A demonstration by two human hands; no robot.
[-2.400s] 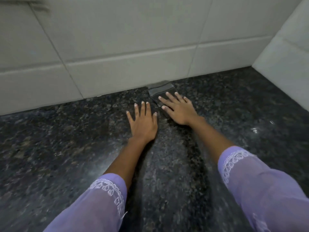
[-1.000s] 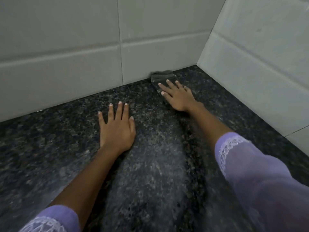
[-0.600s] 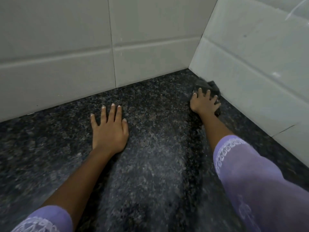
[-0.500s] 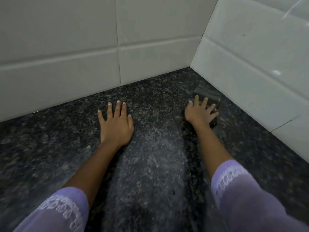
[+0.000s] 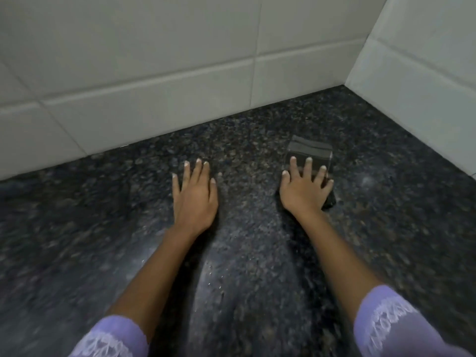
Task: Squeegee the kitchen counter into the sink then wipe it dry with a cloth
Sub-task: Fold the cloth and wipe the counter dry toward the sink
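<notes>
A folded dark grey cloth [image 5: 309, 150] lies flat on the dark speckled granite counter [image 5: 103, 228], right of centre. My right hand [image 5: 305, 190] presses down on its near half with the fingers spread, so part of the cloth is hidden under the palm. My left hand [image 5: 194, 195] rests flat on the bare counter about a hand's width to the left, fingers together, holding nothing. No squeegee or sink is in view.
White tiled walls [image 5: 154, 73] run along the back of the counter and meet a tiled side wall [image 5: 425, 73] at the far right corner. A few small water drops [image 5: 219, 286] glint on the stone between my forearms.
My right hand has pulled the cloth away from the far right corner, toward me along the side wall. My left hand has stayed flat on the counter.
</notes>
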